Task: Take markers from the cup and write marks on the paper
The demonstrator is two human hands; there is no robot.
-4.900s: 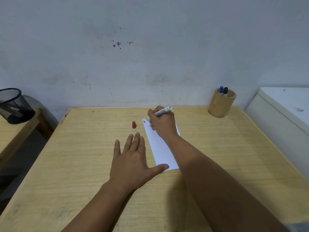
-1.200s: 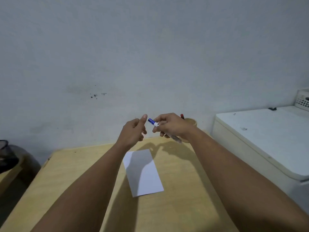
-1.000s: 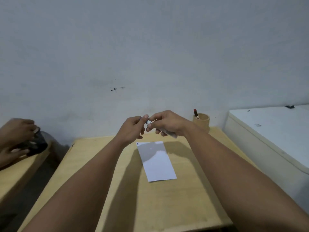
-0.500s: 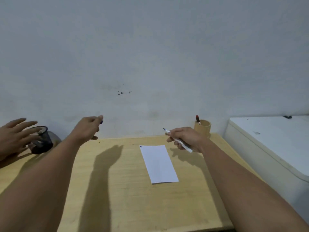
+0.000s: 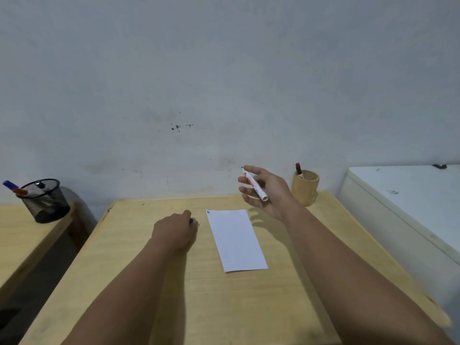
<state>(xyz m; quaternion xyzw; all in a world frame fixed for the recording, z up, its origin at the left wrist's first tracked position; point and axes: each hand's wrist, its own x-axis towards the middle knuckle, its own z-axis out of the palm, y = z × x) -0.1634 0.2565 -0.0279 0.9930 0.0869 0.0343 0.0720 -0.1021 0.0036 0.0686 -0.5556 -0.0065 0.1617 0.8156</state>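
A white sheet of paper [image 5: 236, 240] lies on the wooden table [image 5: 199, 307], with small marks at its far left corner. My right hand [image 5: 266, 188] hovers above the paper's far right corner and holds an uncapped white marker [image 5: 254, 184], tip pointing up and away. My left hand [image 5: 175, 230] rests on the table left of the paper, fingers closed on a blue cap [image 5: 191, 220] that barely shows. A wooden cup [image 5: 305, 186] at the table's far right holds one red-capped marker [image 5: 298, 168].
A black mesh cup [image 5: 44, 200] with a blue and a red marker stands on a second wooden table at the left. A white cabinet [image 5: 408, 207] flanks the table on the right. A grey wall runs behind everything.
My left hand came down from mid-air at the left onto the table beside the paper. My right hand lifted slightly with the marker. Another person's hand at the mesh cup is gone.
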